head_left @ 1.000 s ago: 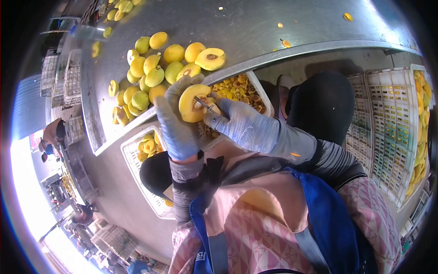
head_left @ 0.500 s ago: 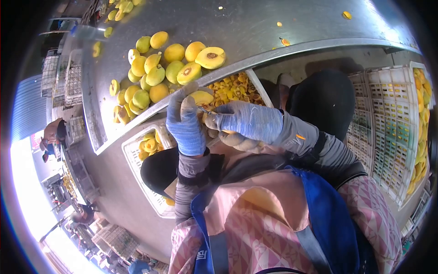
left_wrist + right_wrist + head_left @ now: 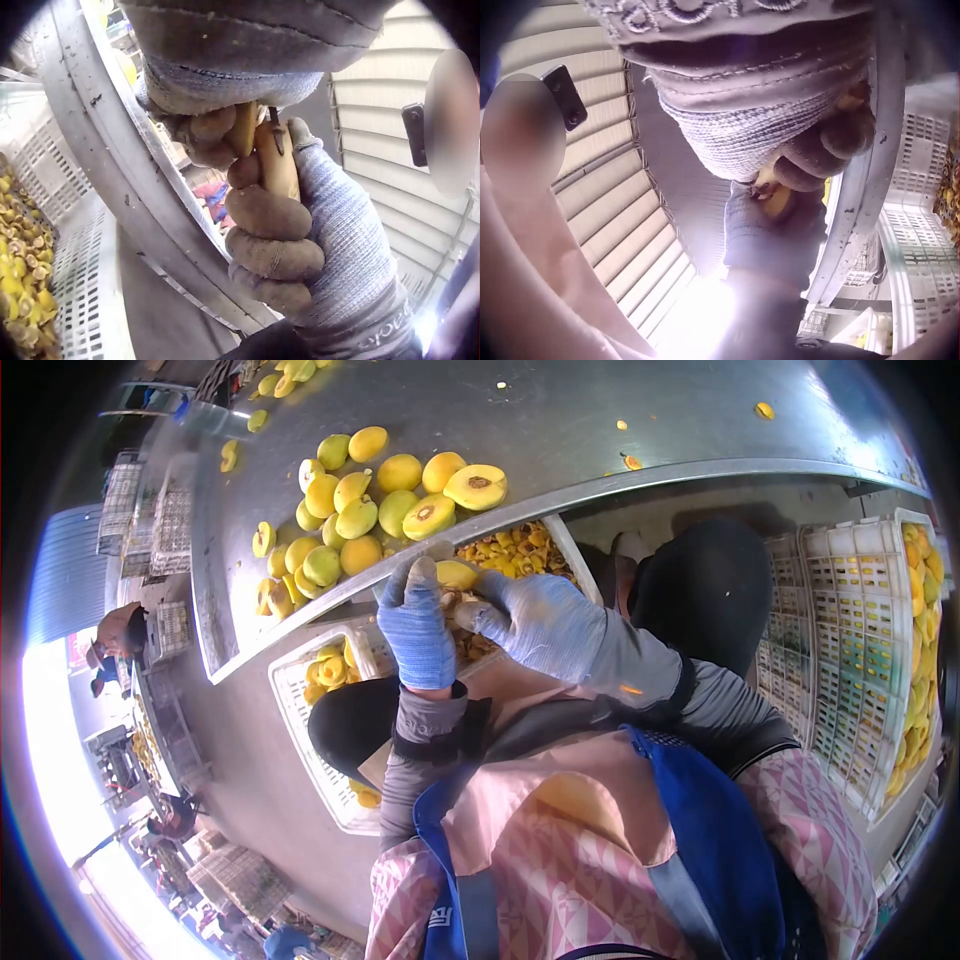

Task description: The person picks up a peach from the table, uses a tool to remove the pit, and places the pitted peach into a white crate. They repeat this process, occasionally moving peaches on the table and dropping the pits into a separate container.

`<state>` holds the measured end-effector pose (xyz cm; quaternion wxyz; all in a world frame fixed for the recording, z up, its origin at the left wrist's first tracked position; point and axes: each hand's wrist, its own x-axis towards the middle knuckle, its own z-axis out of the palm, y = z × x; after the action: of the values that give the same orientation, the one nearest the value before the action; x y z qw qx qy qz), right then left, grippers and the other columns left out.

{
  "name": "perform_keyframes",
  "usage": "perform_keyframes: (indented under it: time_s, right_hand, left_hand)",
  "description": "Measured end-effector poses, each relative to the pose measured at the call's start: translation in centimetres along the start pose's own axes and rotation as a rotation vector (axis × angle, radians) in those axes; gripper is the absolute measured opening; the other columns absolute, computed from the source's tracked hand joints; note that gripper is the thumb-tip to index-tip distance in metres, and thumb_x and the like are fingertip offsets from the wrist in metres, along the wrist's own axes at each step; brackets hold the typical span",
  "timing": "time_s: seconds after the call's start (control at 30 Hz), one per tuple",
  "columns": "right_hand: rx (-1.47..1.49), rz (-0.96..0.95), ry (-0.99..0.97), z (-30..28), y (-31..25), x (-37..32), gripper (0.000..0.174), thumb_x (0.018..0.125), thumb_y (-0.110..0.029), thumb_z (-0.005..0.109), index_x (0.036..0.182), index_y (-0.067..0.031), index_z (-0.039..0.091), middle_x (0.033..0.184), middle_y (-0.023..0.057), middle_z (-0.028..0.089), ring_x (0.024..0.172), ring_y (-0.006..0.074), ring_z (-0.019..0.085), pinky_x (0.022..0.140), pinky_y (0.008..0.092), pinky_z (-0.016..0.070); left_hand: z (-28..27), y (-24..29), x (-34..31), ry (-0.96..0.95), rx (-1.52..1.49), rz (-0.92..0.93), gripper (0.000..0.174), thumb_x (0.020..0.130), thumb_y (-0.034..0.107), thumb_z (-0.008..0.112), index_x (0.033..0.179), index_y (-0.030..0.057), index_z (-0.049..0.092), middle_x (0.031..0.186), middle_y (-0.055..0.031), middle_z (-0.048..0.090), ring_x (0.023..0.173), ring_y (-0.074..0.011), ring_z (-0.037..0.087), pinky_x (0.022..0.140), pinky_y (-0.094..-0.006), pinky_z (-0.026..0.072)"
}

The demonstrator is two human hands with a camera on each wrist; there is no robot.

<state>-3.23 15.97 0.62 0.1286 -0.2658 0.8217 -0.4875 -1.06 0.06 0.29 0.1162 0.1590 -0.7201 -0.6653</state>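
Note:
In the head view, my gloved left hand (image 3: 413, 640) holds a yellow fruit half (image 3: 456, 574) just off the table's front edge. The left wrist view shows that fruit (image 3: 243, 131) against the left fingers. My gloved right hand (image 3: 550, 625) meets it from the other side; there its fingers (image 3: 271, 216) curl round a pale handle (image 3: 280, 176) with a dark metal piece (image 3: 277, 135). The right wrist view has both hands close together at the fruit (image 3: 780, 202). Whether the metal touches the flesh is hidden. Whole and halved fruits (image 3: 357, 517) lie on the metal table (image 3: 560, 420).
Under the table edge is a crate of small brown and yellow pieces (image 3: 520, 550). A white crate (image 3: 300, 750) with yellow pieces stands by the left knee. Tall crates (image 3: 850, 650) of fruit stand at right. People and other crates are at far left.
The fruit half, held face up a second ago with the metal tool across its middle, is now tilted and lower between the hands. The right hand has turned, its back now upward.

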Motion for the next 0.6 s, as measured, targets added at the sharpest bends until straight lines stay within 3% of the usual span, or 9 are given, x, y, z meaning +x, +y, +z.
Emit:
perform_keyframes:
  time_s: [0.03,0.1,0.23,0.3,0.37,0.43,0.5,0.53,0.6]
  right_hand:
    - [0.002,-0.003,-0.005,0.4,0.2,-0.1,0.039,0.098,-0.042,0.051,0.105,-0.0057,0.062,0.077,0.0159,0.066,0.065,0.0349,0.065,0.058,0.0417,0.0516]
    - [0.601,-0.056,0.011,1.1,0.5,0.0,0.046,0.097,-0.048,0.05,0.106,-0.0045,0.063,0.078,0.0178,0.066,0.073,0.0378,0.064,0.065,0.0418,0.0506]
    - [0.282,0.067,-0.172,-1.4,-0.6,-0.7,0.048,0.096,-0.05,0.05,0.103,-0.0045,0.064,0.079,0.0178,0.066,0.079,0.0374,0.064,0.069,0.0413,0.0501]
    - [0.125,0.036,-0.145,-1.0,0.0,-0.7,0.042,0.096,-0.045,0.053,0.098,-0.0047,0.064,0.079,0.0181,0.066,0.078,0.0365,0.065,0.068,0.0422,0.0511]
    - [-0.171,-0.07,-0.031,-0.5,0.1,-1.1,0.034,0.094,-0.039,0.055,0.093,-0.0054,0.061,0.076,0.0179,0.066,0.075,0.0354,0.066,0.066,0.0441,0.0521]
    - [-0.234,-0.15,-0.005,0.3,1.1,-1.3,0.031,0.093,-0.037,0.056,0.092,-0.0058,0.06,0.074,0.0174,0.066,0.073,0.0348,0.067,0.065,0.0445,0.0524]
    - [-0.294,-0.234,0.024,0.4,1.0,-1.1,0.028,0.091,-0.034,0.057,0.09,-0.0063,0.059,0.073,0.0168,0.066,0.07,0.0342,0.067,0.064,0.045,0.0526]
    - [-0.307,-0.139,-0.076,0.1,0.5,-1.2,0.027,0.091,-0.034,0.058,0.091,-0.0064,0.059,0.072,0.0161,0.066,0.07,0.0341,0.067,0.063,0.0456,0.0525]
    - [-0.287,-0.053,-0.209,-0.7,-0.3,-1.1,0.028,0.089,-0.033,0.06,0.095,-0.0062,0.058,0.071,0.0158,0.066,0.069,0.0352,0.067,0.062,0.0471,0.0523]
  left_hand:
    - [-0.2,-0.3,0.0,-0.024,-0.097,-0.028,0.042,0.097,0.035,0.054,0.113,-0.0033,0.061,0.099,-0.0099,0.066,0.084,-0.0162,0.062,0.077,-0.0283,0.0513]
    - [-0.8,-0.4,-0.5,-0.038,-0.193,-0.053,0.048,0.096,0.041,0.055,0.113,-0.0038,0.061,0.1,-0.0103,0.066,0.083,-0.0176,0.062,0.078,-0.0294,0.0519]
    - [-3.2,0.8,-1.3,0.032,-0.304,-0.13,0.051,0.099,0.046,0.047,0.11,-0.0017,0.062,0.093,-0.0094,0.067,0.082,-0.0171,0.065,0.073,-0.031,0.0538]
    - [-8.2,0.4,-1.8,0.075,0.308,0.261,0.046,0.099,0.043,0.049,0.11,0.0003,0.063,0.09,-0.0081,0.067,0.077,-0.016,0.064,0.069,-0.029,0.0534]
    - [-11.8,5.6,-3.8,0.152,0.201,-0.064,0.038,0.097,0.036,0.055,0.109,0.0012,0.064,0.087,-0.0071,0.066,0.075,-0.0163,0.063,0.069,-0.0292,0.0526]
    - [-18.4,5.8,-4.2,0.254,0.401,-0.071,0.034,0.098,0.029,0.051,0.107,0.0,0.065,0.091,-0.0106,0.066,0.086,-0.0204,0.065,0.073,-0.0306,0.0542]
    - [-25.2,5.3,-4.2,0.109,0.932,-0.046,0.028,0.089,0.027,0.062,0.1,0.0019,0.068,0.09,-0.0081,0.067,0.085,-0.0174,0.064,0.078,-0.0312,0.0512]
    - [-25.9,5.4,-3.5,0.114,0.935,-0.037,0.028,0.089,0.027,0.062,0.1,0.0019,0.068,0.09,-0.0081,0.067,0.085,-0.0174,0.064,0.078,-0.0312,0.0512]
    - [-26.5,5.5,-2.2,0.041,1.523,0.1,0.023,0.087,0.02,0.066,0.101,0.0016,0.069,0.097,-0.0101,0.068,0.09,-0.0184,0.065,0.083,-0.0307,0.05]
